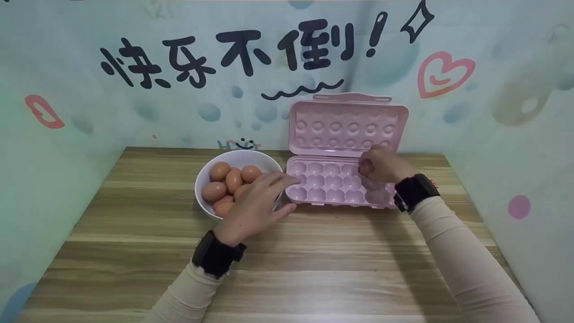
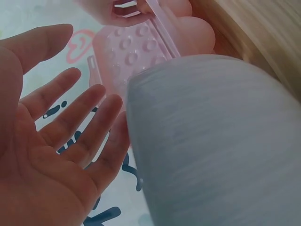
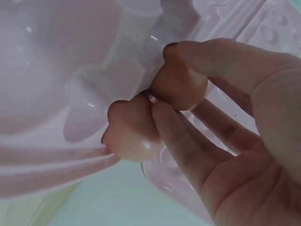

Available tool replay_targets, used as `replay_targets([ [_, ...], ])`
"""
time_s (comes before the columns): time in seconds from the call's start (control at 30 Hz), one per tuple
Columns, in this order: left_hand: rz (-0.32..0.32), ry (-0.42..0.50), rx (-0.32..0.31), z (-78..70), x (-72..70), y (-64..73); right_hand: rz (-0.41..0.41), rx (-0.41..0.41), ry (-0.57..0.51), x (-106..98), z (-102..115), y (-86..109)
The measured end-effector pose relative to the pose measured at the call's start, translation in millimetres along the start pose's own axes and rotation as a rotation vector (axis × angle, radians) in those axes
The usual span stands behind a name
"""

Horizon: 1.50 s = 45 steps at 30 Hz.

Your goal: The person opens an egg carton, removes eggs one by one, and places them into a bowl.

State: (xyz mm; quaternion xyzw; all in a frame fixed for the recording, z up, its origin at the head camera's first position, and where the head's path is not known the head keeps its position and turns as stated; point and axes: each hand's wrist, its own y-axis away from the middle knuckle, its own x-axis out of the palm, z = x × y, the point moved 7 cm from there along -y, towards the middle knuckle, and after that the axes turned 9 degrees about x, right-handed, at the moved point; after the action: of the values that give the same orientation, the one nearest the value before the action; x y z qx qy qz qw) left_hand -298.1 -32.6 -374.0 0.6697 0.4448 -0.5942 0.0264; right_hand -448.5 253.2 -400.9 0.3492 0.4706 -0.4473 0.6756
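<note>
My right hand (image 1: 386, 167) reaches over the right part of a pink egg carton (image 1: 333, 182). In the right wrist view its thumb and a finger pinch a brown egg (image 3: 182, 87) sitting in a carton cup. Another egg (image 3: 134, 134) sits in the neighbouring cup, close by the fingertip. My left hand (image 1: 256, 204) hovers over the right side of a white bowl (image 1: 198, 185), its fingers loosely spread and holding nothing. Several brown eggs (image 1: 214, 191) lie in that bowl, partly hidden by the hand. The bowl's outer wall (image 2: 221, 141) fills much of the left wrist view.
The carton's lid (image 1: 352, 128) stands raised behind its base, close to a printed backdrop (image 1: 179, 121). Bowl and carton sit side by side toward the back of a wood-grain table (image 1: 287, 278). A side panel (image 1: 529, 152) rises beyond the table's right edge.
</note>
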Motion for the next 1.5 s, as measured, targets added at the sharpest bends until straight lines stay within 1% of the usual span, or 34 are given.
replay_targets([
  [0.07, 0.004, 0.004, 0.001, -0.4, 1.0, 0.1, -0.003, 0.002, 0.009, 1, 0, 0.0],
  [0.23, 0.011, -0.006, -0.017, 0.4, 1.6, -0.3, -0.050, -0.045, 0.024, -1, 1, 1.0],
  [0.4, 0.021, -0.009, -0.035, 1.3, 0.8, -0.9, -0.051, -0.033, 0.015, -3, 0, 2.4],
  [0.5, 0.005, -0.015, -0.034, 1.5, -1.2, -1.1, -0.072, -0.032, 0.001, -8, 2, 3.8],
  [0.6, -0.028, -0.023, -0.033, 2.2, -3.9, -0.7, -0.144, -0.083, -0.015, -18, 9, 9.3],
  [0.73, -0.065, -0.034, -0.036, 2.8, -6.5, -0.7, -0.279, -0.198, -0.036, -30, 26, 23.8],
  [0.8, -0.080, -0.032, -0.038, 3.0, -7.4, -1.4, -0.326, -0.223, -0.068, -34, 35, 32.1],
  [0.87, -0.090, -0.031, -0.045, 3.2, -8.3, -1.9, -0.351, -0.229, -0.116, -37, 45, 39.8],
  [0.97, -0.105, -0.030, -0.050, 3.4, -9.5, -3.1, -0.353, -0.206, -0.215, -37, 60, 50.5],
  [1.07, -0.113, -0.034, -0.048, 3.0, -10.6, -4.3, -0.330, -0.171, -0.319, -34, 76, 60.3],
  [1.17, -0.121, -0.030, -0.040, 2.3, -11.4, -5.3, -0.318, -0.138, -0.386, -30, 92, 69.5],
  [1.27, -0.131, -0.013, -0.032, 0.9, -11.9, -6.0, -0.311, -0.129, -0.447, -26, 108, 76.5],
  [1.4, -0.144, 0.012, -0.022, -1.5, -12.1, -7.2, -0.287, -0.144, -0.531, -19, 127, 80.9],
  [1.5, -0.153, 0.021, -0.009, -3.3, -12.1, -7.9, -0.272, -0.152, -0.555, -14, 138, 82.7],
])
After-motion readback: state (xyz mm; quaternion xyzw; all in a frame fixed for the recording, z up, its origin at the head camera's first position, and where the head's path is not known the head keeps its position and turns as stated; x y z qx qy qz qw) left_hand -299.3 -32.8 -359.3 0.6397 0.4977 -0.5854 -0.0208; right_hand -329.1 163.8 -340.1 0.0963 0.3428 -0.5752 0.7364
